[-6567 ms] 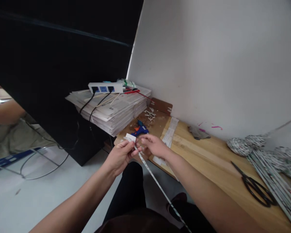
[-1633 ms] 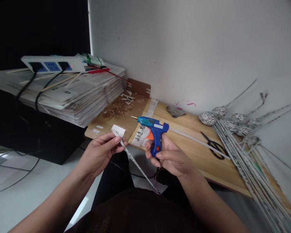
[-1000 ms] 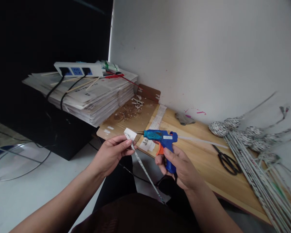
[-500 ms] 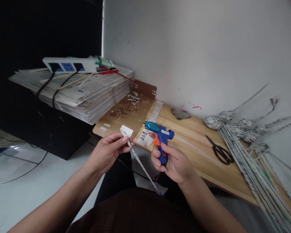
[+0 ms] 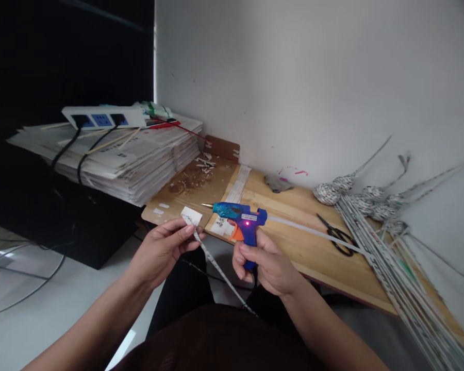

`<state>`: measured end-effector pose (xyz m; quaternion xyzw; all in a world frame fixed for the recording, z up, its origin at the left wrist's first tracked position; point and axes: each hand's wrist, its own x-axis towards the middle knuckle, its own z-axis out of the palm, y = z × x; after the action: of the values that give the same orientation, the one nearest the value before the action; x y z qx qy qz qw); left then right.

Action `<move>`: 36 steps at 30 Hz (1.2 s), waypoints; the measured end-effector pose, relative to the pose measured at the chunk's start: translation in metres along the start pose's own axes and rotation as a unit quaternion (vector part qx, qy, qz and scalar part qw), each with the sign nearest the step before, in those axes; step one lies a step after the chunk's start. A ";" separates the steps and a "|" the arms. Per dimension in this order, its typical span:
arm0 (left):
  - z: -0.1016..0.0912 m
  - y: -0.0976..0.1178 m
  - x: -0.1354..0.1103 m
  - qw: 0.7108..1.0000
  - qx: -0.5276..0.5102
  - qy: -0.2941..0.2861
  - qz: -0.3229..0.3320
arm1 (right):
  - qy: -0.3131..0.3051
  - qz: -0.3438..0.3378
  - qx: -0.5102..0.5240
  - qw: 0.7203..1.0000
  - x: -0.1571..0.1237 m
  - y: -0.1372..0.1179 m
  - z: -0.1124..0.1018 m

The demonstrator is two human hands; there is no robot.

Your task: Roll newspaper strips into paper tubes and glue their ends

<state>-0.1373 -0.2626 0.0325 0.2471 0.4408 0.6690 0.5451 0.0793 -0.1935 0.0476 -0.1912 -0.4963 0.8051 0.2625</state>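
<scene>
Left of the left grip (image 5: 164, 250) and beyond it, a stack of newspapers (image 5: 154, 172) with a white power strip (image 5: 133, 116) on top. In the left grip, pinched closed: a white paper piece (image 5: 191, 216) jutting out past the fingertips, plus the end of a thin printed paper rod (image 5: 218, 268) sloping down to the right. Likely light, dry and fairly stiff along its length, yet easy to crease or crush; best to pinch gently just behind the paper piece. In the right grip (image 5: 268, 263), wrapped closed around the handle: a blue glue gun (image 5: 250, 232), aimed leftward at the left grip, seemingly just short of touching the paper. Probably rigid, moderately light, possibly hot at the metal tip; best to hold only by the handle. Right of the right grip, a long pale glue stick (image 5: 309, 229), likely smooth and a little bendy, trailing from the gun over the table (image 5: 290, 252) and across black scissors (image 5: 334, 240); farther right, a bundle of paper rods (image 5: 375, 260). Compared with half a second ago, glue gun more level, nearer the paper, and showing a lit red light (image 5: 247, 223).
</scene>
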 end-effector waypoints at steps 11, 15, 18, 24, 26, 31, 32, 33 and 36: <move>0.001 -0.002 -0.001 0.997 0.048 0.050 -0.030 | 0.072 -0.015 0.018 0.997 -0.002 0.009 -0.016; -0.008 -0.008 0.001 0.995 0.053 0.080 -0.040 | 0.090 -0.012 0.040 0.995 -0.008 0.007 -0.021; -0.012 -0.012 0.003 0.996 0.046 0.066 -0.034 | 0.092 -0.016 0.041 0.995 -0.013 0.005 -0.021; 0.020 -0.001 -0.006 0.994 0.095 0.041 0.016 | 0.151 -0.071 -0.047 0.985 -0.015 0.003 -0.016; 0.036 0.005 -0.012 0.992 0.123 0.037 0.020 | 0.156 -0.082 -0.077 0.981 -0.014 0.000 -0.013; 0.064 0.004 -0.023 0.992 0.116 -0.002 0.046 | 0.186 -0.068 -0.089 0.976 -0.010 -0.009 -0.002; 0.067 0.001 -0.023 0.992 0.112 -0.011 0.056 | 0.204 -0.066 -0.085 0.973 -0.009 -0.010 0.000; 0.070 -0.002 -0.023 0.992 0.107 -0.021 0.062 | 0.215 -0.066 -0.076 0.971 -0.008 -0.011 0.001; 0.077 -0.012 -0.022 0.994 0.077 -0.040 0.067 | 0.182 -0.066 -0.041 0.980 -0.009 -0.011 0.002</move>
<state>-0.0627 -0.2587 0.0632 0.3439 0.4512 0.6578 0.4954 0.0879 -0.1969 0.0587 -0.3121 -0.4845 0.7166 0.3930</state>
